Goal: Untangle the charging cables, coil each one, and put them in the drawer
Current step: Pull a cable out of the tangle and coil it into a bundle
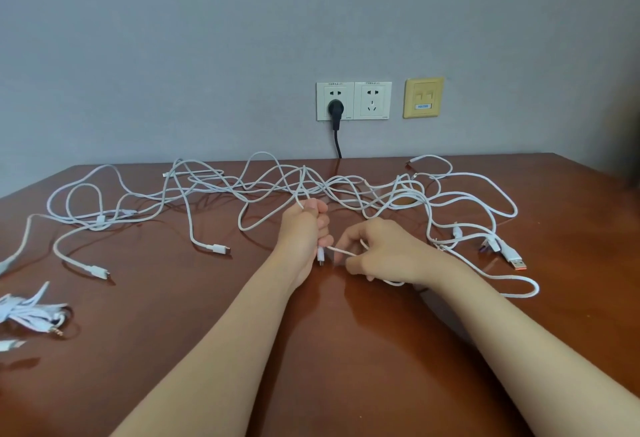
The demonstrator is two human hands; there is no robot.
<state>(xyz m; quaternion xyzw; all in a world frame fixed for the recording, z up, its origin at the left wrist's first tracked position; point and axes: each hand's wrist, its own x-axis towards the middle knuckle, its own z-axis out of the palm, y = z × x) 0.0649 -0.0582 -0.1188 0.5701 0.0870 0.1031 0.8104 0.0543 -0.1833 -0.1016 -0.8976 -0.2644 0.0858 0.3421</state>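
The left hand (304, 232) was closed in a fist round a white charging cable (300, 191), with the cable's small connector (321, 257) poking out below the fist and the strand rising from the top of the fist toward the middle of the frame. Just right of it, the right hand (381, 249) pinched a braided strand (341, 251) between thumb and fingertips, close to that connector. Whether both hands held the same cable could not be told.

Beyond the hands, the tangle of white cables (346, 187) sprawled across the brown table (311, 350) from left to right of centre. A USB plug with an orange tip (516, 260) lay at the right, and a bundled cable (27, 310) sat at the lower left edge. No drawer was in view.

The step looked like untangling: one end was secured. The next move probably called for drawing that end back through the crossing loops without tightening them
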